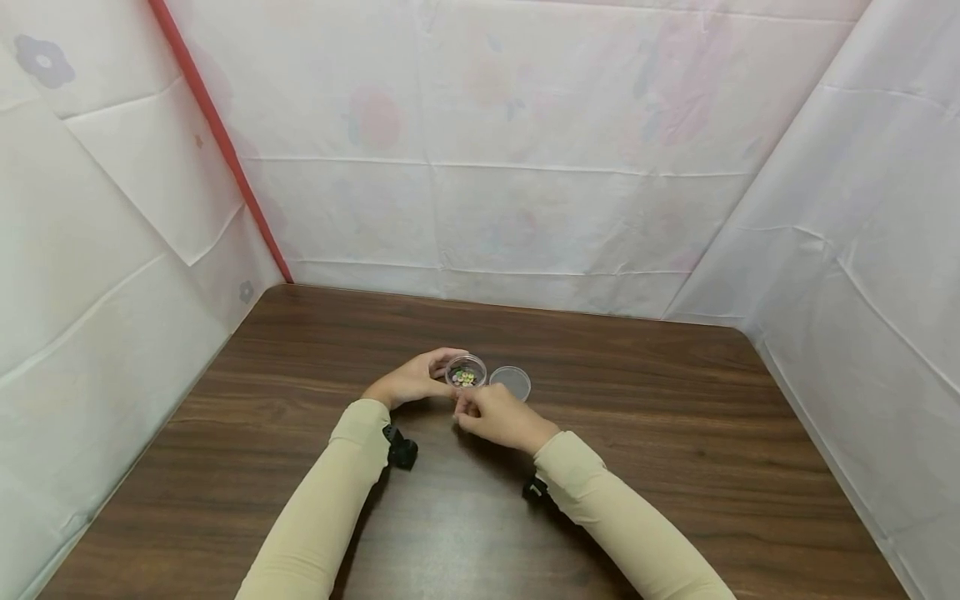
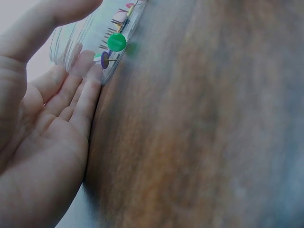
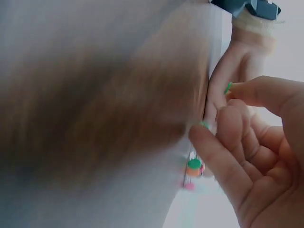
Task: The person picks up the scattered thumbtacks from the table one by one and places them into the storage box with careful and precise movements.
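My left hand (image 1: 414, 381) grips a round clear plastic container (image 1: 466, 360) from its left side, thumb nearer me and fingers around the far side. Thumbtacks (image 1: 467, 377) of several colours lie in it; a green thumbtack (image 2: 117, 42) and a purple one show through its wall in the left wrist view. Just in front of the container is my right hand (image 1: 501, 415), its fingers bent. In the right wrist view, a small green thumbtack (image 3: 228, 88) shows at its thumb tip, against a curled finger. Another bit of green peeks past the index fingertip, partly hidden.
A round clear lid (image 1: 511, 383) lies flat on the brown wooden table (image 1: 675, 417), right of the container. White patterned sheets (image 1: 525, 225) hang behind the table and on both sides. A red strip (image 1: 217, 125) runs down the left back corner.
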Available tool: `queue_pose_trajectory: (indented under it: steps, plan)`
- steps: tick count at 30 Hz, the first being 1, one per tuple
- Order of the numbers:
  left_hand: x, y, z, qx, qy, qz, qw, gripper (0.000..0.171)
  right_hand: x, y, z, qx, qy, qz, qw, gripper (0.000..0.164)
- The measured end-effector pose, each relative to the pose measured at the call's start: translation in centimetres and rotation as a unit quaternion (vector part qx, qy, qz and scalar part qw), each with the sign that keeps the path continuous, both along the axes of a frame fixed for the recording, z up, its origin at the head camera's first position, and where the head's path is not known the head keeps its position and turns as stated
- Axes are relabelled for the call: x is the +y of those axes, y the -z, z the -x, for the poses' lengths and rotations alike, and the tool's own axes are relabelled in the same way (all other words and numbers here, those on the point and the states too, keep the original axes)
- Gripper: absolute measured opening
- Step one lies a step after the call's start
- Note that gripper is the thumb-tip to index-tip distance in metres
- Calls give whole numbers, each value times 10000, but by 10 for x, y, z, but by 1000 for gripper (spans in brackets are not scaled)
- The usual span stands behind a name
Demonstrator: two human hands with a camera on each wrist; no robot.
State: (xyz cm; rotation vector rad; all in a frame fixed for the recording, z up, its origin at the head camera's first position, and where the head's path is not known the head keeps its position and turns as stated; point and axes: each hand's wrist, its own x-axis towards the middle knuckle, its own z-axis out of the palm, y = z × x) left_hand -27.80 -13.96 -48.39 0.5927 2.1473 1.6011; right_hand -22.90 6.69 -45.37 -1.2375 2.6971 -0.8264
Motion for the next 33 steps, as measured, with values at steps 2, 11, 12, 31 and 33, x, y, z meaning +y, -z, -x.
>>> queue_pose_trajectory:
  steps: [2, 11, 12, 31, 33]
  plan:
    - [0, 0, 0, -17, 8, -20, 10000, 76, 4, -3, 3, 50, 65, 101, 9999, 6]
    - [2, 0, 0, -176, -185, 123, 9996, 79, 13, -16, 17, 381, 489, 315, 9976, 7]
    - [2, 0, 0, -183, -194, 111, 9996, 79, 13, -16, 18, 398, 503, 304, 9975, 7]
    - [2, 1, -1, -232, -209, 110, 9994, 74, 1, -12, 44, 640, 940, -313, 9930, 12]
    - [2, 1, -1, -264, -206, 93, 9994, 74, -1, -11, 44, 586, 938, -373, 9932, 12]
